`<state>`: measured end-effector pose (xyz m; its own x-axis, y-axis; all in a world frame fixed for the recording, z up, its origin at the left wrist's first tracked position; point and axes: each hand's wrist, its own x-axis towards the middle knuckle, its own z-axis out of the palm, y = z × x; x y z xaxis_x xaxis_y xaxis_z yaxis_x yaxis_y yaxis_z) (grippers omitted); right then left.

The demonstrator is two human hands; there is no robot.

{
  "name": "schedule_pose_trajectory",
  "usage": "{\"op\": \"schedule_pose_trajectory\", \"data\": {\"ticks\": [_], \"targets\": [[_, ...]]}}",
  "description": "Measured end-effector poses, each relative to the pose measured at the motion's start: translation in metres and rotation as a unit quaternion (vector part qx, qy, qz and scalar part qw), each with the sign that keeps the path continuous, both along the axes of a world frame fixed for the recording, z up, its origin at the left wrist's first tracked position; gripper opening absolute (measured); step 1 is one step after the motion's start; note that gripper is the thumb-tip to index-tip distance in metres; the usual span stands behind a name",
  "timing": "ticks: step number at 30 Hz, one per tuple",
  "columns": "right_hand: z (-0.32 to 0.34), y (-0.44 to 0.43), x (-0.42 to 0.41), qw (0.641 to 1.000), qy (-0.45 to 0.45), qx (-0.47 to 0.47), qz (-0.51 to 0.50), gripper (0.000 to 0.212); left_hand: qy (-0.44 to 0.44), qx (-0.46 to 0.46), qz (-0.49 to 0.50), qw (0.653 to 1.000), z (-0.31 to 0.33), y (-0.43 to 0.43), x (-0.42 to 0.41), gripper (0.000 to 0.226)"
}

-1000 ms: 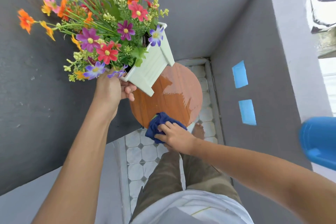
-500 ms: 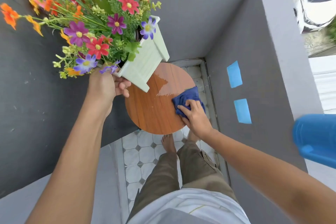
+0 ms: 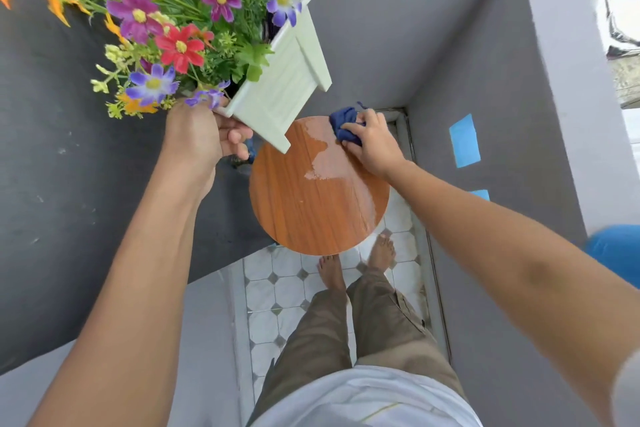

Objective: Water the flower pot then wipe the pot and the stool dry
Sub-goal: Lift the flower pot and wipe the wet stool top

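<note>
My left hand [image 3: 201, 139] grips the rim of a white square flower pot [image 3: 285, 87] full of colourful flowers and holds it tilted in the air, above and left of the stool. The round wooden stool top [image 3: 311, 208] lies below, with a shiny wet patch across its far right part. My right hand [image 3: 372, 140] presses a dark blue cloth [image 3: 343, 121] onto the stool's far right edge, beside the wet patch.
Grey walls [image 3: 485, 87] close in the narrow tiled floor [image 3: 277, 291] on three sides. Blue tape patches [image 3: 464, 140] mark the right wall. A blue container [image 3: 614, 250] shows at the right edge. My bare feet [image 3: 381, 250] stand just behind the stool.
My right hand has swept the cloth from the stool's near edge, along its right side, to its far right edge. The pot stays lifted in my left hand.
</note>
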<state>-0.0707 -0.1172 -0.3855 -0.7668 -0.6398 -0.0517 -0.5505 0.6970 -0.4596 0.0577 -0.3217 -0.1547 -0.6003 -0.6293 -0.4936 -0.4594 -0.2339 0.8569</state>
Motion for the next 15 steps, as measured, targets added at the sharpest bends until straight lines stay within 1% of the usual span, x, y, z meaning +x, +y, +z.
{"op": "schedule_pose_trajectory", "data": {"ticks": [2, 3, 4, 6, 7, 8, 9, 10, 11, 12, 13, 15], "targets": [[0.002, -0.014, 0.019, 0.998, -0.005, -0.007, -0.064, 0.026, -0.003, -0.004, 0.001, 1.0, 0.001, -0.001, -0.001, 0.032], [0.002, -0.017, 0.035, 0.998, -0.006, -0.009, -0.058, 0.026, -0.003, -0.003, 0.004, 1.0, 0.001, -0.002, -0.001, 0.031], [0.001, -0.017, 0.054, 1.0, -0.008, -0.015, -0.022, 0.026, -0.003, 0.002, 0.006, 1.0, 0.001, -0.002, -0.001, 0.031], [-0.002, -0.007, 0.096, 0.992, -0.031, -0.037, 0.114, 0.028, -0.001, 0.007, 0.003, 1.0, 0.002, -0.001, -0.003, 0.031], [-0.003, 0.0, 0.116, 0.977, -0.047, -0.041, 0.204, 0.029, 0.001, 0.01, 0.003, 1.0, 0.003, -0.001, -0.004, 0.031], [-0.005, 0.007, 0.134, 0.953, -0.056, -0.037, 0.295, 0.029, 0.002, 0.012, 0.007, 1.0, 0.004, -0.002, -0.005, 0.031], [-0.008, 0.011, 0.144, 0.928, -0.066, -0.029, 0.367, 0.029, 0.003, 0.014, 0.011, 1.0, 0.005, -0.004, -0.005, 0.031], [-0.009, 0.012, 0.143, 0.909, -0.07, -0.031, 0.409, 0.029, 0.003, 0.014, 0.012, 1.0, 0.007, -0.005, -0.006, 0.031], [-0.012, 0.008, 0.133, 0.903, -0.068, -0.037, 0.423, 0.029, 0.004, 0.011, 0.012, 1.0, 0.007, -0.006, -0.006, 0.031], [-0.014, 0.0, 0.117, 0.908, -0.055, -0.045, 0.413, 0.028, 0.005, 0.006, 0.01, 1.0, 0.007, -0.008, -0.006, 0.03], [-0.015, -0.013, 0.096, 0.923, -0.036, -0.051, 0.379, 0.028, 0.005, 0.0, 0.008, 1.0, 0.006, -0.009, -0.005, 0.03], [-0.01, -0.04, 0.051, 0.966, -0.009, -0.049, 0.254, 0.028, 0.004, -0.004, 0.005, 1.0, 0.005, -0.009, -0.003, 0.03]]}}
